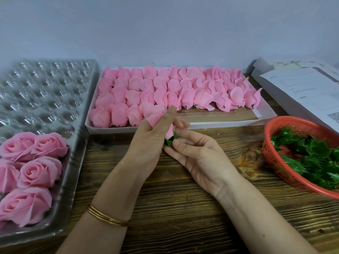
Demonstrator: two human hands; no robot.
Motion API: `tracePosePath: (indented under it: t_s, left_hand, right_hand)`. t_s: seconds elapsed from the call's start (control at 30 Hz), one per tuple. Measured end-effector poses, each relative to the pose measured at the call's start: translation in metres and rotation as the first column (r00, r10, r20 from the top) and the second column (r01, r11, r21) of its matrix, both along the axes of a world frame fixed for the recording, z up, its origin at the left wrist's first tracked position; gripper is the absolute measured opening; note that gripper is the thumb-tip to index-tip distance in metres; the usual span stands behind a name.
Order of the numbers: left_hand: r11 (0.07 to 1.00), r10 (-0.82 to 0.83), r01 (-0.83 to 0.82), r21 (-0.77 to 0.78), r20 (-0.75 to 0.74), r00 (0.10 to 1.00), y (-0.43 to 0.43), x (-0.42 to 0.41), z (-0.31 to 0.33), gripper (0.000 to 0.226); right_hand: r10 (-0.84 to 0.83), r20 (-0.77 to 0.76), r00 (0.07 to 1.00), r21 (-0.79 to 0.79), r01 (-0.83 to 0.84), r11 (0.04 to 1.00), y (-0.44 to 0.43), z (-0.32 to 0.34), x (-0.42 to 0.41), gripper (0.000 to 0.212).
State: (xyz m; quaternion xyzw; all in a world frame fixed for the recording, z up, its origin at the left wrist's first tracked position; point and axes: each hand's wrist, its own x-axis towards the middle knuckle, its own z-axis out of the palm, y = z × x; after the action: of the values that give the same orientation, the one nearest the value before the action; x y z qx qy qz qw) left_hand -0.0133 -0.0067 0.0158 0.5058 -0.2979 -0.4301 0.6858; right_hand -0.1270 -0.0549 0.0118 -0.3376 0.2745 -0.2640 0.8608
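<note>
So, wooden table (183,208): widest stretch of open wood lies in front of the hands; near edge cut off by the frame.
blister tray (45,92): far left, left side out of frame; rows of round cups, back rows blurred.
white box (220,123): centre back, front rim just beyond the hands, narrow gap to the tray.
loose rose heads (165,88): packed rows in the box; they overlap, count hard to tell.
papers (302,88): back right, cut by the frame, print unreadable.
red basket (270,156): right edge, partly out of frame, well apart from the hands.
spare calyxes (315,153): heaped in the basket.
finished roses (40,171): front cups of the tray, some cut off.
left hand (148,142): fingers curled round the held rose head (157,118), above the table just before the box rim.
right hand (200,154): thumb and fingers pinch the green calyx (169,141) at the rose's base; fingertips partly hidden.
held rose head: between both hands, mostly covered by fingers.
bangles (106,217): left wrist.
</note>
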Motion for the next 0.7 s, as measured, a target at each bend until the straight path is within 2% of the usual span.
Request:
tracePosePath:
  t_s: [0.27, 0.5, 0.7]
  left_hand:
    - [1.000, 0.009, -0.009, 0.010, -0.030, 0.999, 0.0018, -0.0013, 0.0049, 0.037]
    - [1.000, -0.001, 0.001, 0.009, -0.049, 0.999, 0.0030, -0.0001, 0.0064, 0.034]
    - [1.000, 0.017, -0.016, 0.015, -0.055, 0.998, 0.0026, -0.0002, 0.0051, 0.029]
  right_hand:
    - [-0.035, 0.013, 0.999, 0.005, 0.035, 0.999, 0.0006, -0.0027, 0.0006, 0.052]
    - [-0.011, 0.047, 0.999, 0.031, 0.009, 0.999, 0.0009, -0.0009, 0.0012, 0.043]
    - [0.016, 0.051, 0.999, 0.013, -0.016, 1.000, 0.0007, 0.0003, 0.0016, 0.020]
